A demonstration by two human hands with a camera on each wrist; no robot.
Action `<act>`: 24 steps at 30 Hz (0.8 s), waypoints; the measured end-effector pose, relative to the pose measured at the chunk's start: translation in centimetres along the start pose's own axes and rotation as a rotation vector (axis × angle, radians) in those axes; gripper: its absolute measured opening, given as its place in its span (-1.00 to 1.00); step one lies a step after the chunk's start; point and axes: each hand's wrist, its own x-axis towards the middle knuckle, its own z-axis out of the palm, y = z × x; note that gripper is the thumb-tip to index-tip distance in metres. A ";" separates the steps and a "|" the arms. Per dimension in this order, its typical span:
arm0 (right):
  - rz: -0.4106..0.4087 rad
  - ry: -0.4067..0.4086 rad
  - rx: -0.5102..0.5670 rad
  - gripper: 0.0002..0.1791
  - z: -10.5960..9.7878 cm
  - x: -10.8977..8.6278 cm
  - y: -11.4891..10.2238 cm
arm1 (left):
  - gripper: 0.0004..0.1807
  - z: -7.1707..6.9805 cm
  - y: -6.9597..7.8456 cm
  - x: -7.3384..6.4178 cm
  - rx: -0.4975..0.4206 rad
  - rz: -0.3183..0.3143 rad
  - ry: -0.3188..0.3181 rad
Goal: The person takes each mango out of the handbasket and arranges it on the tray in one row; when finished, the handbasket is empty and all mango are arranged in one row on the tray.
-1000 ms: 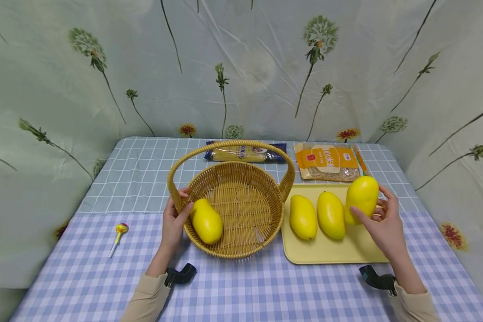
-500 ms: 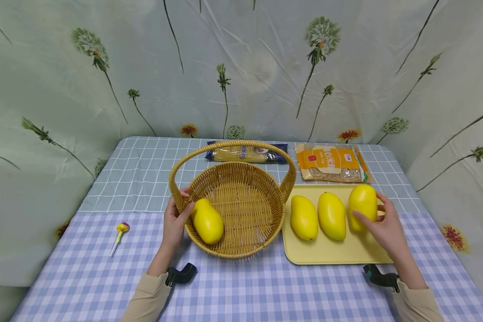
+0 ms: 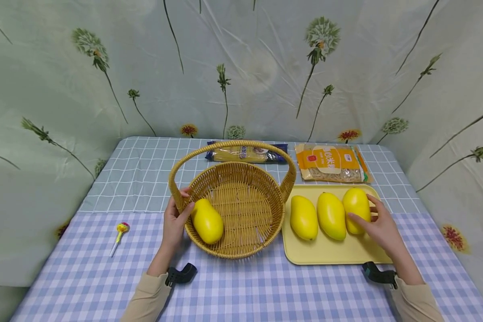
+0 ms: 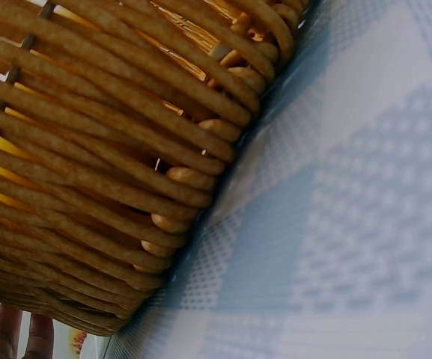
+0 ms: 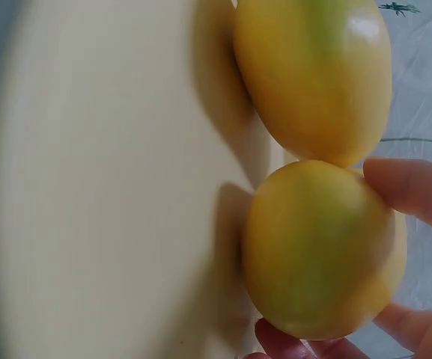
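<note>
My left hand [image 3: 175,221] grips the left side of a wicker basket [image 3: 279,219], thumb at the rim by the foot of the handle. Inside the basket, near that thumb, lies one yellow mango [image 3: 207,222]. In the left wrist view the woven wall [image 4: 88,149] fills much of the picture, with fingertips [image 4: 40,336] at the bottom left. My right hand [image 3: 382,228] holds a mango [image 3: 356,210] between thumb and fingers, low on the yellow tray [image 3: 334,255]. Two more mangoes lie to its left, the middle mango [image 3: 331,216] and the left mango [image 3: 303,218]. The right wrist view shows the held mango [image 5: 320,254] touching its neighbour.
Behind the basket lies a pack of noodles [image 3: 241,154] in dark blue wrapping. An orange food packet [image 3: 332,163] lies just behind the tray. A lollipop [image 3: 120,237] is on the checked cloth at the left. The basket's tall handle [image 3: 233,144] arches over it.
My right hand has lowered its mango onto the tray and moved it left, up against the middle mango. The left hand and the basket stay put.
</note>
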 end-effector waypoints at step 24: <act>0.064 -0.162 -0.033 0.04 -0.4 0.2 -0.7 | -0.74 0.0 0.2 -0.1 0.004 -0.013 0.002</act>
